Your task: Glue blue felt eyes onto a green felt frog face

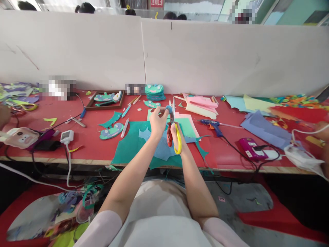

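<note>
Red desk [95, 151] below, left hand [157, 122] has fingers pinched on a blue piece [169, 108], prob light and floppy so edge-grip it, right hand's [175, 135] wrapped round scissors [179, 142].

Open scissors [172, 118] at small blue piece [169, 108]

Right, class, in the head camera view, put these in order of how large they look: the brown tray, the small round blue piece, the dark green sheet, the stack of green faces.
Largest to smallest:
1. Dark green sheet, though partly covered
2. Brown tray
3. Stack of green faces
4. Small round blue piece, in the left hand
</note>
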{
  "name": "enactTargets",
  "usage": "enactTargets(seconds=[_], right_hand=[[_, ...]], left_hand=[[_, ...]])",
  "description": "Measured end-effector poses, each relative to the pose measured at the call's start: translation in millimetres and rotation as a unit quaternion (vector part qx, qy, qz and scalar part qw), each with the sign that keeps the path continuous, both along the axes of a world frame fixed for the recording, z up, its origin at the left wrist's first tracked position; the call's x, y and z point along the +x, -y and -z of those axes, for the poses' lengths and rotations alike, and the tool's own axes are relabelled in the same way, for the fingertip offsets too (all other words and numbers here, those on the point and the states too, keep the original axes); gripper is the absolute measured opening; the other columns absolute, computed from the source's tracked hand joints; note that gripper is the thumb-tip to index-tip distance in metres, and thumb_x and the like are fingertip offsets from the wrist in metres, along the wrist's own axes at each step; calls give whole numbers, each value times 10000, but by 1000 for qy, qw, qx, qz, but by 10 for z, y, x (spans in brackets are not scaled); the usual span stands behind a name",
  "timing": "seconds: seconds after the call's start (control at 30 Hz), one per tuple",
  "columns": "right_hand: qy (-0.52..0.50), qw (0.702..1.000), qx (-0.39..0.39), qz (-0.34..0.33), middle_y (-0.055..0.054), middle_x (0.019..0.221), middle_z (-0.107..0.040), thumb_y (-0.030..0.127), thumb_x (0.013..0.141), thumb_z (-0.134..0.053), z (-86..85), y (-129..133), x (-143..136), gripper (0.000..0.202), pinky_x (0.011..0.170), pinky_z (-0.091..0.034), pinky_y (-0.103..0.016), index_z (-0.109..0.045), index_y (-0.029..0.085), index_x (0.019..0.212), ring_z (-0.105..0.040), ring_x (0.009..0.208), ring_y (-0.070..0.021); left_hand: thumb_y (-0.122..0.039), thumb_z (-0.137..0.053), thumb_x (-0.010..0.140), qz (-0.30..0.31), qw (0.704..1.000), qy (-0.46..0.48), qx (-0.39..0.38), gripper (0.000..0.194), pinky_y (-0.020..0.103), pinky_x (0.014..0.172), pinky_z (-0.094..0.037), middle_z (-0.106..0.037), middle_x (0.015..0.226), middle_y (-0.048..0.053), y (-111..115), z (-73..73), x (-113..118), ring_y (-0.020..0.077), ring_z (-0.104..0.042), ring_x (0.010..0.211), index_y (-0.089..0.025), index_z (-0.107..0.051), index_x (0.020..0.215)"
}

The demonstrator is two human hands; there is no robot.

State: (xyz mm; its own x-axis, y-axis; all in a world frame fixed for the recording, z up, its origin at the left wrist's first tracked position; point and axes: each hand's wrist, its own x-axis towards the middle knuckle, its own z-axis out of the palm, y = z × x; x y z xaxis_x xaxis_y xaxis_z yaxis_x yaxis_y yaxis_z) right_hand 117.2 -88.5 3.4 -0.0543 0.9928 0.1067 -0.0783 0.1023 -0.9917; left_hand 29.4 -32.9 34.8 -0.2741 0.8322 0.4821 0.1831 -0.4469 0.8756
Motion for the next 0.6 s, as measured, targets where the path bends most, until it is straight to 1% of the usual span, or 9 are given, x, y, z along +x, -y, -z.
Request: enactTargets(seconds=[0.37,0.6], right_hand=[[-10,1000,-2,-3,51,592,-419,654,796,-414,-6,6,-4,418,290,-284,-237,-416,262,942,-379,357,-85],[-11,1000,-3,-5,68,566,-416,656,781,-433,-22,12,-3,442,286,-279,-216,-423,259,974,-369,337,-79]], left_hand=[[-183,-568,787,-2,1000,6,-4,53,225,692,-498,-640,745,4,13,0,21,104,-603,716,-195,-570,735],[-179,-565,787,-3,1000,3,-6,64,226,690,-495,-637,727,-1,4,-6,20,104,-602,711,-197,-569,726]])
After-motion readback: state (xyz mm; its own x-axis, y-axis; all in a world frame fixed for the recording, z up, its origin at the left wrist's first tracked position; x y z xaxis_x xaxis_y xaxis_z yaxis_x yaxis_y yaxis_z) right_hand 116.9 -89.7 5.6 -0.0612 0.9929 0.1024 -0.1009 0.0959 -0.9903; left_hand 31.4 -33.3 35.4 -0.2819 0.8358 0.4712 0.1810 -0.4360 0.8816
